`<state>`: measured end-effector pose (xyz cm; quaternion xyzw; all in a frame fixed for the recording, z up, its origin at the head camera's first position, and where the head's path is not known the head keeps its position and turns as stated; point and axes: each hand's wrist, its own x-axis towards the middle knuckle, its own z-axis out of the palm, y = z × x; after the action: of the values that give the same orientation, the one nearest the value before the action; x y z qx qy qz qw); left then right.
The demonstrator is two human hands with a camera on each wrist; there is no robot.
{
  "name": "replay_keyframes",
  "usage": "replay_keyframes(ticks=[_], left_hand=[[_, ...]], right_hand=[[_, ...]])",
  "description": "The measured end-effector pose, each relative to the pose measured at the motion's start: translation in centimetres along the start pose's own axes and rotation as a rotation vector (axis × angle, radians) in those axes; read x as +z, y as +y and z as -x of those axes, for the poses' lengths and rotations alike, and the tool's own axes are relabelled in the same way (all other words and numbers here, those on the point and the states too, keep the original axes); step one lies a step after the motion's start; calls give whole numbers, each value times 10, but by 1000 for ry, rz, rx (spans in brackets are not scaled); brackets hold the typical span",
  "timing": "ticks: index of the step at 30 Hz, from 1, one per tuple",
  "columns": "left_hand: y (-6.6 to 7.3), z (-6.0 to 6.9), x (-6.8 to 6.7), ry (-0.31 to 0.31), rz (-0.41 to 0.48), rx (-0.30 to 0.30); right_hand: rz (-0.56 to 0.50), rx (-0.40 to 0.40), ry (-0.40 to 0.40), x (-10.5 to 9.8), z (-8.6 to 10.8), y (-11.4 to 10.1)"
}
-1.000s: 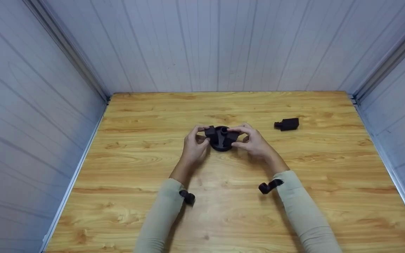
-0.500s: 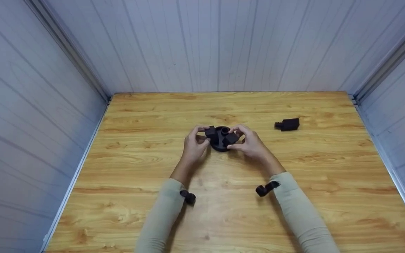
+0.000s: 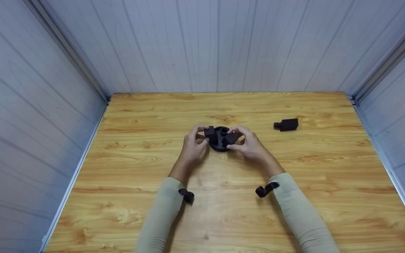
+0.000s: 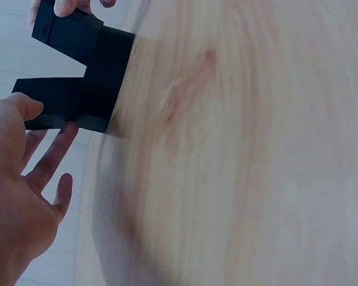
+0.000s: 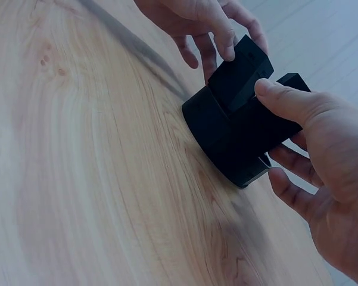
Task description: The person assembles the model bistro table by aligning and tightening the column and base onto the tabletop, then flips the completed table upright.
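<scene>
A round black base (image 3: 220,148) sits on the wooden table, with two black blocks standing in it and a ring-shaped socket (image 3: 224,130) at its back. My left hand (image 3: 192,143) pinches the left block (image 3: 210,133) between thumb and fingers. On the other side, my right hand (image 3: 251,144) grips the right block (image 3: 230,138), which leans outward. The left wrist view shows the left block (image 4: 53,98) upright from the base (image 4: 105,77), fingers around it. In the right wrist view the right thumb lies on the near block (image 5: 265,122).
A third black block with a narrow stub (image 3: 289,124) lies on the table at the back right. Pale panelled walls (image 3: 202,45) rise behind the table (image 3: 223,218) and along both sides. Small black devices (image 3: 187,195) are strapped at both wrists.
The right hand has shifted slightly inward, and its fingers and thumb now sit closer to the socket, with the right block turned a little. The left hand has barely moved.
</scene>
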<state>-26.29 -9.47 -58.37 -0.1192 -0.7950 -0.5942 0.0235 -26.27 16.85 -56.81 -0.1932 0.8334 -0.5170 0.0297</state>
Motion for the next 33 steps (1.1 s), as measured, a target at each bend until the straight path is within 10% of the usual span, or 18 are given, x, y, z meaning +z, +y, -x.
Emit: replay_keyframes(ticks=[17, 33], left_hand=[[11, 16, 21, 125, -100, 9], [11, 8, 35, 314, -122, 0]], right_hand=[[-76, -18, 18, -21, 18, 13], [-119, 53, 234, -67, 48, 38]])
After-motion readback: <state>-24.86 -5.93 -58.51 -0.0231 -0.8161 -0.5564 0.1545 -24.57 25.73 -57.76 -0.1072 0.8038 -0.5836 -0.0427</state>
